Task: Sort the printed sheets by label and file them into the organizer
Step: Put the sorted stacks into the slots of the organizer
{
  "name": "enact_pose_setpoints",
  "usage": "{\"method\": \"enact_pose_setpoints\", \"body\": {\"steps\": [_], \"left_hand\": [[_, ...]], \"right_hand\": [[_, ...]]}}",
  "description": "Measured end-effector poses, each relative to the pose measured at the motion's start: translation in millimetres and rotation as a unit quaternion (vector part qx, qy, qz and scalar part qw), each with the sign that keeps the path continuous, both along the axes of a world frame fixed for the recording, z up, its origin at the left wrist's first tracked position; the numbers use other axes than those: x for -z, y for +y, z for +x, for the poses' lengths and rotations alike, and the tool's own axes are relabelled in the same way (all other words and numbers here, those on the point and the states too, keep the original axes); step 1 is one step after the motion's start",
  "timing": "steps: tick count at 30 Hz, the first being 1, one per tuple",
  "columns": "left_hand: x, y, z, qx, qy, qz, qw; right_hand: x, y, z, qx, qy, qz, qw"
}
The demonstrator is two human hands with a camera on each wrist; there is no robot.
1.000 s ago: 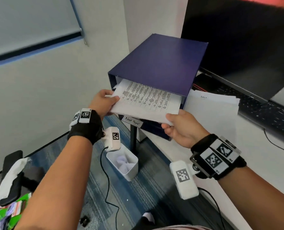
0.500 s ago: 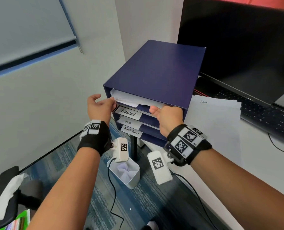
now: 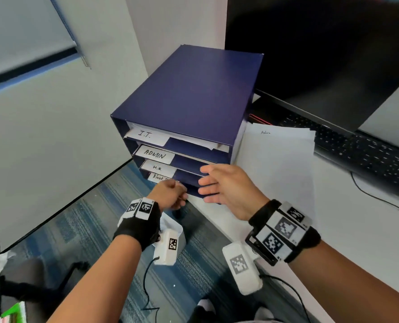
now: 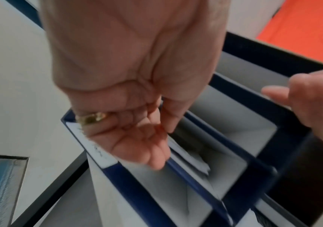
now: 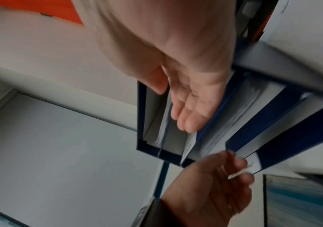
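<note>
A: Head view first. What's different from a second ago?

B: The printed sheets (image 3: 189, 139) both hands were feeding in now lie inside the top slot of the blue organizer (image 3: 189, 89), behind the I.T. label (image 3: 146, 135). The left hand (image 3: 169, 194) and right hand (image 3: 228, 187) have drawn back to the lower shelves and carry nothing.

A: And the fingers?

B: On the right they're straight and apart; on the left, loosely curled around nothing. Beside the organizer, a stack of sheets (image 3: 280, 164) waits on the worktop (image 3: 357, 229), its top page marked "Admin", I think.

A: Left wrist view?

B: The left hand (image 4: 135, 122) hangs relaxed before the open slots, a gold ring (image 4: 92, 119) on one finger, fingers (image 4: 152, 155) slack.

A: Right wrist view?

B: The right hand (image 5: 191, 98) shows an open palm, fingers (image 5: 187, 121) nearly together, near a shelf edge. Blur hides whether they touch it.

A: So for the task?

B: One batch looks filed. I'd guess the Admin stack goes next, into the ADMIN shelf (image 3: 155, 155).
</note>
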State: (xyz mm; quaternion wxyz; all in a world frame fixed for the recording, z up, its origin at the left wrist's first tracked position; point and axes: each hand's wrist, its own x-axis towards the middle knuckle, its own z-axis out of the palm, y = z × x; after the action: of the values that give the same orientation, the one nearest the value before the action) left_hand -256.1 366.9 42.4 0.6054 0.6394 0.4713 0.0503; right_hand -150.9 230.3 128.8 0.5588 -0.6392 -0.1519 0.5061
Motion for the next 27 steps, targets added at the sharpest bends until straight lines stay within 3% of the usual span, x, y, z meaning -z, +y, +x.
{"method": "enact_pose_setpoints", "body": {"steps": [5,10,13,18,27], "left_hand": [[24,-42,23,0.104,0.054,0.001,0.993],[35,-78,51,0.097,0.070,0.006,0.993],[39,-94,65,0.072,0.080,0.004,0.994],[58,-111,83,0.029,0.107,0.021,0.994],[54,-125,108,0.056,0.238,0.166,0.955]], "right_hand": [[25,-45,38,-0.036,-0.062,-0.091,0.993],[64,-86,84,0.007,-0.157,-0.184,0.970],[89,-105,109,-0.034,-0.243,-0.271,0.931],[123,-134,138,-0.167,-0.364,-0.392,0.828],[137,-145,158,-0.245,-0.400,-0.404,0.786]]}}
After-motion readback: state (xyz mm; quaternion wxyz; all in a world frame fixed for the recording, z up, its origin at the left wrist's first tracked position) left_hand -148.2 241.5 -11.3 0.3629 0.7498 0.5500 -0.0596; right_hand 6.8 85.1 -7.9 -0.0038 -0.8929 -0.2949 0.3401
